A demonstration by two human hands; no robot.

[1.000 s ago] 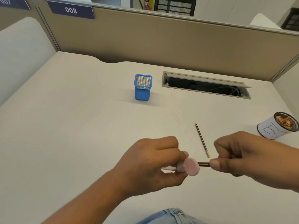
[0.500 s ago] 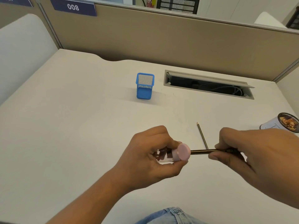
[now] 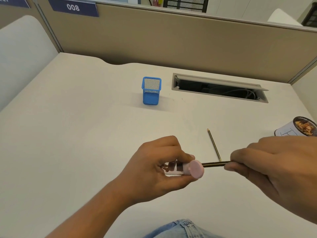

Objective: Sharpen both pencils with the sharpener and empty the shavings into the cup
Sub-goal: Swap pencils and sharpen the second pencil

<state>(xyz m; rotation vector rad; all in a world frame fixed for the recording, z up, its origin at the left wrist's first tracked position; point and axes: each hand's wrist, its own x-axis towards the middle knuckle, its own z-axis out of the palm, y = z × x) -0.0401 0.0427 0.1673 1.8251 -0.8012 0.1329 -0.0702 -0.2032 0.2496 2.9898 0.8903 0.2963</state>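
Observation:
My left hand (image 3: 154, 167) grips a sharpener (image 3: 192, 170) with a pink cap and a clear shavings chamber, held above the desk. My right hand (image 3: 267, 162) pinches a dark pencil (image 3: 214, 164) whose tip is inside the pink cap. A second pencil (image 3: 214, 144) lies on the desk just behind, point facing away from me. A white paper cup (image 3: 286, 130) holding shavings stands at the right edge, partly hidden by my right hand.
A blue mesh pen holder (image 3: 151, 91) stands mid-desk. An open cable hatch (image 3: 219, 88) with wires sits behind on the right. A beige partition (image 3: 171, 40) walls off the back of the white desk (image 3: 77, 126).
My right hand has slid back along the pencil, so more of its shaft shows. Both hands sit slightly higher in view, and the sharpener's pink cap has tilted.

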